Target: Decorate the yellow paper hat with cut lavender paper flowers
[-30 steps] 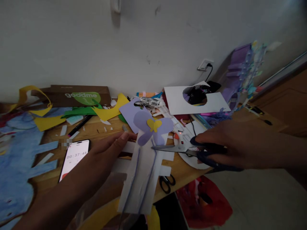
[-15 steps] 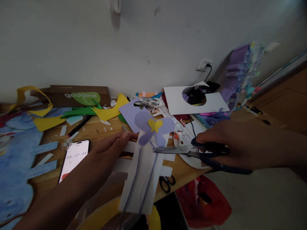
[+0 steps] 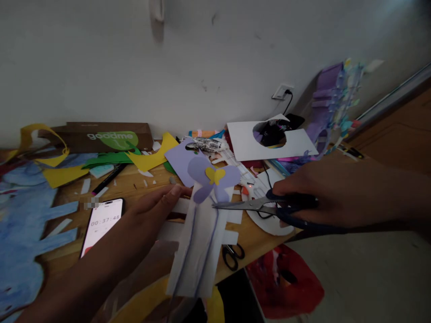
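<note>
A white paper strip [image 3: 198, 251] with two purple cords along it hangs over the table edge. At its top sits a light purple paper butterfly [image 3: 197, 168] with a small yellow butterfly on its middle. My left hand [image 3: 164, 199] pinches the strip's left side near the butterfly, thumb on top and the other fingers partly hidden. My right hand [image 3: 299, 188] grips scissors [image 3: 252, 204] by their dark blue handles. The blades point left, slightly apart, their tip over the strip by a cord just below the butterfly. Whether they touch the cord I cannot tell.
A phone [image 3: 103, 224] showing a timer lies left of my hands. Black-handled scissors [image 3: 232, 258] rest at the table edge. Behind are a goodme box [image 3: 109, 137], yellow paper scraps [image 3: 161, 154] and white board with a hole [image 3: 240, 141]. A red bag [image 3: 289, 287] is below.
The scissors have risen slightly toward the butterfly, and their tilt has changed a little. My left hand keeps its hold on the strip. The whole view has shifted slightly.
</note>
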{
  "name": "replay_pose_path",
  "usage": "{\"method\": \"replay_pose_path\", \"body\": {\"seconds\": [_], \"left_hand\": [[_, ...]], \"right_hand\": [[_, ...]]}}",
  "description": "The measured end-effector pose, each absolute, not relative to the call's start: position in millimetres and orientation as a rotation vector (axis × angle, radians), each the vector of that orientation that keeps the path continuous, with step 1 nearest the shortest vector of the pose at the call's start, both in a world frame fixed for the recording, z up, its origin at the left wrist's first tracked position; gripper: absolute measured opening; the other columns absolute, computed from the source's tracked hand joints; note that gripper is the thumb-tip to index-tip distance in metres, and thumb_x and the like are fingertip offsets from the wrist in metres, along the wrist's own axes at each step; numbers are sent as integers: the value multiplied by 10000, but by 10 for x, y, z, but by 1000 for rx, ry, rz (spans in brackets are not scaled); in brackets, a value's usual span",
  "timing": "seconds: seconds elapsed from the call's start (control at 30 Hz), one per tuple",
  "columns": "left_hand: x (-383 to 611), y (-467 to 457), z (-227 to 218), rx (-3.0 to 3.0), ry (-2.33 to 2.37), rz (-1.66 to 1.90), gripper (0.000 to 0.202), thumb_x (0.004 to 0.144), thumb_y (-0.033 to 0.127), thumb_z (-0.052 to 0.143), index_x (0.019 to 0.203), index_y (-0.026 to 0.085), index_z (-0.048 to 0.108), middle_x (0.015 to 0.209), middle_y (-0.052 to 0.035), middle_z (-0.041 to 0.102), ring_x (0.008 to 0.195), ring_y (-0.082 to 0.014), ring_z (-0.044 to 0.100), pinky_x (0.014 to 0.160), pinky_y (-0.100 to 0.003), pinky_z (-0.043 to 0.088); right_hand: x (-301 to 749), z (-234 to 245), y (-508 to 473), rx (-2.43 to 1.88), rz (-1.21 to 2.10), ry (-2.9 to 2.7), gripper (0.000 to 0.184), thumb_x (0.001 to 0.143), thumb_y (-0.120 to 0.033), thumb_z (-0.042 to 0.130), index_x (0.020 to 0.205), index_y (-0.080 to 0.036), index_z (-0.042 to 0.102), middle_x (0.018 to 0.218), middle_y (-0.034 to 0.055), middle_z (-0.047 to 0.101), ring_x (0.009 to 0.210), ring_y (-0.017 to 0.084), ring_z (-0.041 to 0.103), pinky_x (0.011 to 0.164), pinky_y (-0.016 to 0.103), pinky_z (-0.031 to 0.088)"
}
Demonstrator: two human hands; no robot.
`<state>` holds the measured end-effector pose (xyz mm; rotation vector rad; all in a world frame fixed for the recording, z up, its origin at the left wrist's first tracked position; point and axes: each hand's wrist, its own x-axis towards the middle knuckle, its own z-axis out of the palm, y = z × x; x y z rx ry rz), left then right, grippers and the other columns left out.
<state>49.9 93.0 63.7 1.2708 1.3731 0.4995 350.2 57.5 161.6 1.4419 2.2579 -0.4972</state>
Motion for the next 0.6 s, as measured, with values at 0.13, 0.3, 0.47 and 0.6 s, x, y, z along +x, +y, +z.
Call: {"method": "replay_pose_path", "body": {"seconds": [0.13,0.3,0.47,0.6], "left_hand": [[503,939,622,1248,1358,507,597,809,766,497,1179,346,703,1143,-14,730,936,-250,682,651,-312,569],[509,933,646,1225,1304,540,581,813,744,531,1162,317,714,1220,-10,714,1016,-242,677,714,-309,577],[513,998,578,1236,1298,570,588,808,732,545,1174,300,704,1179,-31,724,1042,-269,662,723,-334,566],[437,1132,418,1297,1268,647,567,838,685,543,1149,243,717,1071,-52,754,971,-256,679,787,-339,542]], "right_hand": [[3504,1620,568,1454,-479,2280,159,892,-365,562,776,-267,609,637,-32,628,515,129,545,465,254,292],[3462,1676,595,1410,-399,2321,120,868,-242,586,753,-224,613,643,-13,605,526,119,515,497,252,288],[3413,1637,664,1486,-494,2281,176,890,-315,587,760,-216,655,642,-10,616,532,127,523,497,252,306],[3473,1419,811,1468,-846,2324,187,899,-379,570,850,-239,683,695,-19,676,588,147,580,515,248,368]]}}
